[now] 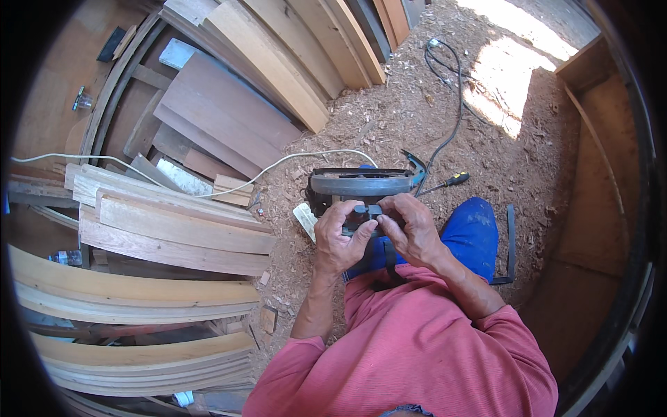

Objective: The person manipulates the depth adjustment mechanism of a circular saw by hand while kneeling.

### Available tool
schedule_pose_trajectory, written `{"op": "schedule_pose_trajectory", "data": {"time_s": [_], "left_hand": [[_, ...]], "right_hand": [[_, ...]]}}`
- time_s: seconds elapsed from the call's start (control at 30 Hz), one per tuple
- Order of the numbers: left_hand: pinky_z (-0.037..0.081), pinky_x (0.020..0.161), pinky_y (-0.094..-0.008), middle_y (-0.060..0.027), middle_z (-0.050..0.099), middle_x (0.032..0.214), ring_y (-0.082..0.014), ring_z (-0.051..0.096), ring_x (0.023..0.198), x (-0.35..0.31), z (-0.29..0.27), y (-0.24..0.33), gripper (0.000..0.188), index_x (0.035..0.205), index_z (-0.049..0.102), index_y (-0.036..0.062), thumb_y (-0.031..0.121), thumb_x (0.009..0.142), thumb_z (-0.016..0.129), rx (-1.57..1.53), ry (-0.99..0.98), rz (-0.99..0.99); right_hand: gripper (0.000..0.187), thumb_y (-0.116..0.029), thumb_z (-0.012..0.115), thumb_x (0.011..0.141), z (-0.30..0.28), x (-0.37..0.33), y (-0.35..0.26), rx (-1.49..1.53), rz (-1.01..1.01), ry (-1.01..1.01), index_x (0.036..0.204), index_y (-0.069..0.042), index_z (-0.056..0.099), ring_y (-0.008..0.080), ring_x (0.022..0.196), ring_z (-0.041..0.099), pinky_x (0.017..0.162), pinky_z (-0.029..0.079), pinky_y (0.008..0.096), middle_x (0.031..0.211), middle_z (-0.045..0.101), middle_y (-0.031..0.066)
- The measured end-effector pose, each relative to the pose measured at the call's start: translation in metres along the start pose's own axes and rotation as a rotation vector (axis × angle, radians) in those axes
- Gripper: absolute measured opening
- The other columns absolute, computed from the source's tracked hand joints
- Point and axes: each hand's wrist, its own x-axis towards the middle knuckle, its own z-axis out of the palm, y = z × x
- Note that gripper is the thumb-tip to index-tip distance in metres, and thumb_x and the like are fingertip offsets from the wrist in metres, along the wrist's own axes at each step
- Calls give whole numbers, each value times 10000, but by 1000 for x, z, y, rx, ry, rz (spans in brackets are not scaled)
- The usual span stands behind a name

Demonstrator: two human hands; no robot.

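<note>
A small dark block-like part (368, 209) sits pinched between my two hands; its exact kind I cannot make out. My left hand (338, 235) grips its left end with thumb and fingers. From the other side, my right hand (417, 228) closes on it, thumb bent inward. Just beyond my fingers lies a long grey-and-black tool body (361, 183), partly hidden by my hands. A blue curved piece (417, 167) stands at its right end. To the right of that, a screwdriver (455, 179) with a yellow-and-black handle rests on the shavings.
Wood shavings cover the ground (389, 118). Stacked planks (180, 226) and curved boards (139, 285) fill the left side. More boards (278, 55) lie at the far left. A dark cord (458, 104) and a pale cord (306, 154) cross the ground. A wooden panel (590, 181) stands right.
</note>
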Motion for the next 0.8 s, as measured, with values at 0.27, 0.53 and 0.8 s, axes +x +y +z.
{"op": "schedule_pose_trajectory", "data": {"time_s": [0.27,0.53,0.8], "left_hand": [[550,759,-429,-161,690,927,-342,686,835,2,-8,-3,293,1113,679,18,217,938,804,-21,-66,31],[540,705,-433,-160,664,867,-347,681,783,-3,-2,1,173,1003,646,22,125,930,765,13,12,-25],[535,724,-451,-146,684,889,-349,664,797,4,-2,-1,223,1059,678,30,92,867,771,52,25,158]], "right_hand": [[175,-74,739,930,5,-2,1,111,124,-11,1085,-10,688,359,829,684,765,548,455,877,684,166],[110,-96,747,929,-3,-2,-11,87,58,-64,958,-34,662,336,769,657,704,519,435,818,658,140],[111,-86,754,890,8,-2,-3,40,-21,11,922,-40,659,309,760,623,684,504,438,788,618,118]]}}
